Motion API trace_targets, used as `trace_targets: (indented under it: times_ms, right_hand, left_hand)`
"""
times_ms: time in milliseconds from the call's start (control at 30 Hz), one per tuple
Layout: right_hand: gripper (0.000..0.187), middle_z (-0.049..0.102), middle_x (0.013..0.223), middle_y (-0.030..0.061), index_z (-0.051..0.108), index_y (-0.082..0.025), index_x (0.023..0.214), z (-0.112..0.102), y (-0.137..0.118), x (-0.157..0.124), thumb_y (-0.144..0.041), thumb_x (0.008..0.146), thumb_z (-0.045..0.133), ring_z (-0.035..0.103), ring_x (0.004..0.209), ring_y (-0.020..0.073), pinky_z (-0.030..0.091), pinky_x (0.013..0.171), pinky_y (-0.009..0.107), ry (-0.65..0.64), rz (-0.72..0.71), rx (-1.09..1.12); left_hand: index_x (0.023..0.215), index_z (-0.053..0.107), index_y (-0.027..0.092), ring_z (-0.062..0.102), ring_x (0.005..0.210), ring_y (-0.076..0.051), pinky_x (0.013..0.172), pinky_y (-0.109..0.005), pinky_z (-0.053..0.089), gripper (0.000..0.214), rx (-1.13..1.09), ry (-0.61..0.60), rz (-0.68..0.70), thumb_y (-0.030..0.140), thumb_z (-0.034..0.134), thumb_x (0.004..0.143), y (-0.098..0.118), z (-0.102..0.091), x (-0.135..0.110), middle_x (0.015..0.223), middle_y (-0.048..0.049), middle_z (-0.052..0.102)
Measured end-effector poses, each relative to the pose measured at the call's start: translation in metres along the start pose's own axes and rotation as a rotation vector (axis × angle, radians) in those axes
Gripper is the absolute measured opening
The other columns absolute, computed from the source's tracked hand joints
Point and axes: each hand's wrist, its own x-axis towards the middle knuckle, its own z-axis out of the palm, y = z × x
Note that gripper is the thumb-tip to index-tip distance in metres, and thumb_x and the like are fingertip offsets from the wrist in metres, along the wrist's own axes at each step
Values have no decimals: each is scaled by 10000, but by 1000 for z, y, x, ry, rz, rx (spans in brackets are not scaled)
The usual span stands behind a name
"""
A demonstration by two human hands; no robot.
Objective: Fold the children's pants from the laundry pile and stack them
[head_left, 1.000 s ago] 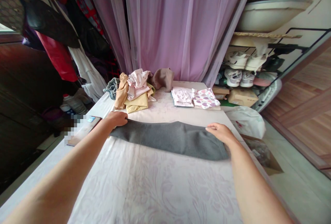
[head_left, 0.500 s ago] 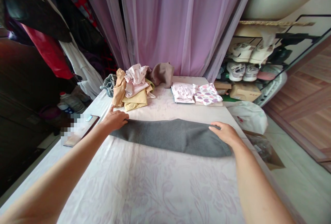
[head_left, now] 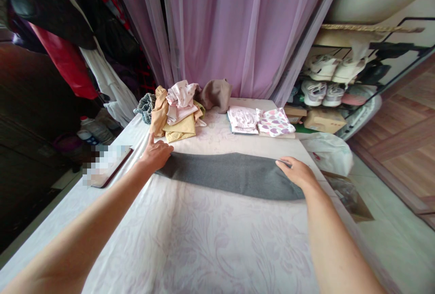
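Observation:
A pair of dark grey pants [head_left: 227, 174], folded into a long strip, lies across the patterned sheet [head_left: 217, 244]. At the strip's left end, my left hand [head_left: 156, 152] is closed on the far corner, its index finger stretched forward. My right hand [head_left: 295, 172] pinches the upper edge near the wider right end, thumb and fingers together. Beyond my left hand is a loose heap of clothes, with a mustard garment [head_left: 180, 130], an orange-tan one [head_left: 159, 113] and a pink one [head_left: 183, 94].
Folded clothes, one with a heart print [head_left: 276, 122], lie at the back right. A brown cloth [head_left: 217, 94] rests against the purple curtain [head_left: 220, 26]. A phone-like object [head_left: 110, 167], partly blurred, is at the left edge. A shoe rack with sneakers [head_left: 322, 92] stands right.
The left end of the pants and my left hand have shifted slightly right. My right hand keeps its pinch in nearly the same place. The view has moved a little.

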Motion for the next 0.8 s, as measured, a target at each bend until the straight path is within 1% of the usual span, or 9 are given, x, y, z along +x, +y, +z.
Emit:
trace_targets:
  times_ms: [67,200,300,400,533,567,633,733,800]
  right_hand:
    - [397,755,957,69,720,-232,1022,-3,-3,-1,-522,817,544,684,810,234,480,657,296,39,-12,-27]
    - [383,748,872,71,724,-243,995,-10,-13,5,-522,847,508,674,804,242,454,647,302,148,-23,-99]
    - [392,743,851,76,727,-240,991,-11,-22,14,-535,859,504,670,805,247,444,639,302,114,22,-135]
    - [409,745,927,101,731,-231,1011,-8,-29,18,-540,875,501,672,825,252,444,648,308,46,49,-187]
    - [434,743,941,113,735,-237,1010,-5,-32,16,-557,893,465,676,825,252,454,660,314,34,48,-204]
    - [443,741,940,117,735,-235,1006,-5,-32,14,-561,895,455,677,829,257,459,665,319,39,45,-196]
    - [464,737,968,124,726,-231,1033,-7,-31,11,-567,899,435,679,856,269,472,689,331,40,47,-169]
    - [529,715,1089,142,656,-215,1195,-11,-27,7,-587,888,439,675,938,292,490,752,360,8,114,-129]
    - [611,694,1136,174,599,-180,1275,-12,-23,3,-612,869,453,673,961,314,498,772,387,-24,178,-115]
  left_hand:
    - [840,676,218,667,880,-272,1135,-622,18,245,-18,23,9,165,436,841,3,2,-3,818,-72,728]
    - [873,672,213,677,865,-262,1130,-609,80,304,-25,36,-8,123,383,841,3,8,-5,845,-83,726]
    - [897,667,207,681,865,-259,1112,-602,128,329,-6,48,-54,114,354,856,2,12,-3,846,-90,719]
    - [901,665,201,679,866,-264,1092,-594,179,322,-9,62,-114,126,354,867,5,15,-2,840,-92,713]
    - [922,685,203,675,877,-275,1105,-608,161,336,-53,87,-134,142,357,879,8,18,-6,839,-99,712]
    - [957,692,205,673,901,-284,1109,-617,152,346,-79,110,-136,149,359,883,8,18,-8,875,-109,717]
    - [1057,693,213,655,1002,-306,1122,-631,127,379,-128,179,-130,157,356,893,11,17,-12,1016,-133,719]
    - [1168,671,229,556,1224,-312,1165,-607,67,410,-140,270,-80,189,346,922,21,16,-20,1243,-121,662]
    - [1216,654,230,470,1329,-298,1192,-563,73,399,-158,268,-23,260,359,948,31,20,-26,1315,-97,629]
